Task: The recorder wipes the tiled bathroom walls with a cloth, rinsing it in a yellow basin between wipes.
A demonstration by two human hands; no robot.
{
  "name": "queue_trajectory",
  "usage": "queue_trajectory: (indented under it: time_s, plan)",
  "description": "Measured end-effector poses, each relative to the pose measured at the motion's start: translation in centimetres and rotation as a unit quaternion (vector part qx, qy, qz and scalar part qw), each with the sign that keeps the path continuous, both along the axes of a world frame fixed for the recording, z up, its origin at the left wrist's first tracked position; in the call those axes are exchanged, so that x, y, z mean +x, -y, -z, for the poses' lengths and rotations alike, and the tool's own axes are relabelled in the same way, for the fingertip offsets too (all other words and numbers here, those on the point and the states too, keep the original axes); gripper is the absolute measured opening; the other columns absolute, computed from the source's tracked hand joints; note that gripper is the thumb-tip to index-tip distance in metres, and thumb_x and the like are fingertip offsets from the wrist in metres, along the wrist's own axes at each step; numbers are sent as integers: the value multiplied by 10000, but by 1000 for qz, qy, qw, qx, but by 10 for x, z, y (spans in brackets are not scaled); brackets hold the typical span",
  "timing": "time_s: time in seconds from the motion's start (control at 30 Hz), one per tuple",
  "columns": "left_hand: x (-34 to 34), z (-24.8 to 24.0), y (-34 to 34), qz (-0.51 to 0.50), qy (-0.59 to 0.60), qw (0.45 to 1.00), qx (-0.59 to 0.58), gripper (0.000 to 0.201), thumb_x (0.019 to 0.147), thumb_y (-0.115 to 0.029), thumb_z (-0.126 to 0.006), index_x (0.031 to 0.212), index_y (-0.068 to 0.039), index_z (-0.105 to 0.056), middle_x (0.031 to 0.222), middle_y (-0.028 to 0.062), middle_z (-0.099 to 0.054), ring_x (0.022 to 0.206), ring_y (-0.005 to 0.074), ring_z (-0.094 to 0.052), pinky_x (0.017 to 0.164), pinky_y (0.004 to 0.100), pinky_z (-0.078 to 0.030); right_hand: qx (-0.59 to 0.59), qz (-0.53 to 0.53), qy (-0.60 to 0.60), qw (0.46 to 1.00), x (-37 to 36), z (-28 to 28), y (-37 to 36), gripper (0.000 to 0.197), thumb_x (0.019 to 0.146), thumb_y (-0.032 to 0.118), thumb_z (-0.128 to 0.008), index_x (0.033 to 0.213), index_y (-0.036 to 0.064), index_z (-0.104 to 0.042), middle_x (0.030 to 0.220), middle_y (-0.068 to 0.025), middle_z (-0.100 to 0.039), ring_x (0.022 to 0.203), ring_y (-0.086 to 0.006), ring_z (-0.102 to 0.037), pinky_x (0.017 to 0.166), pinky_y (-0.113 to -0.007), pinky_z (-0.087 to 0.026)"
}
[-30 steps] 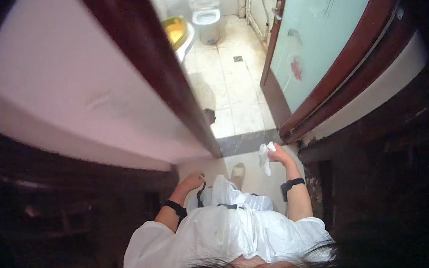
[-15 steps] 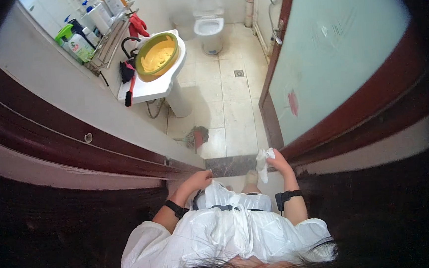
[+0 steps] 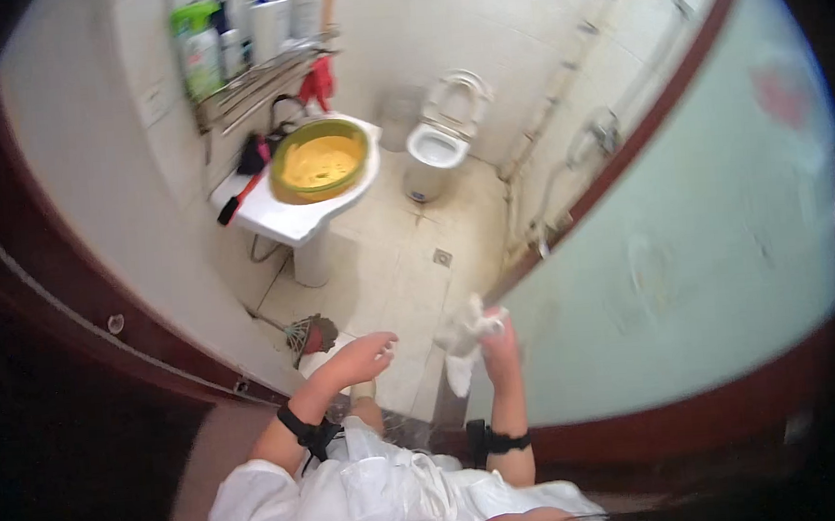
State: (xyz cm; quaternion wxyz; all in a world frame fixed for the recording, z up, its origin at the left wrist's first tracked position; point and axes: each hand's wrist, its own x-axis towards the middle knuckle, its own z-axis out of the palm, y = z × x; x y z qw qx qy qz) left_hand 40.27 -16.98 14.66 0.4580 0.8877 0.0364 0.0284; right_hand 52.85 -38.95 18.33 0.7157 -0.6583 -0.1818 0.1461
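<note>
My right hand [image 3: 498, 337] is closed around some white socks [image 3: 460, 372]; one hangs down below the fingers, and the bunched upper part is blurred. To the left my left hand [image 3: 372, 355] is held out in front of me with its fingers loosely apart and nothing in it. Ahead, on the white sink [image 3: 284, 221], stands an olive-green basin [image 3: 360, 160] with a yellow inside and small dark marks. A red-handled brush with black bristles [image 3: 239, 200] lies at the sink's left edge. Behind it is a dark, blurred item [image 3: 253, 154] beside the black faucet [image 3: 283, 110].
A shelf [image 3: 259, 76] with several bottles and a red glove-like cloth [image 3: 318, 82] is above the sink. A toilet [image 3: 439, 146] with raised lid stands at the back. The frosted glass door [image 3: 670, 272] fills the right. A mop head [image 3: 314, 335] lies by the left wall.
I have moved forward over the threshold, and the view has turned to the right. Both hands have come up and forward, the left away from my clothing, the right still gripping the socks.
</note>
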Motion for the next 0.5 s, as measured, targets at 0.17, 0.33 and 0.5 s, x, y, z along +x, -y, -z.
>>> queue_trajectory:
  time_s: [0.17,0.33,0.5]
  plan:
    - [25,8,-27,44,-13,995,-88,316,772,-168,-491,1048,-16,-472,925,157,-556,858,259,-543,739,340,-432,109,-22,-13,994,35,-28,-29,366,614,28,-507,970,74,-433,834,1,-450,756,-84,-444,677,-209,-371]
    - [47,48,-76,-12,-129,991,-12,293,764,-210,-493,992,-26,-514,866,148,-584,806,288,-557,695,356,-439,82,-39,-4,996,103,-28,-77,345,616,56,-506,952,65,-431,827,-4,-446,747,-85,-444,672,-212,-379]
    - [47,80,-121,-75,-227,971,7,289,752,-221,-506,973,-35,-525,879,155,-586,818,296,-559,697,367,-440,148,-63,-48,986,162,-29,-128,398,590,121,-562,959,62,-426,865,-28,-477,819,-133,-486,735,-260,-404]
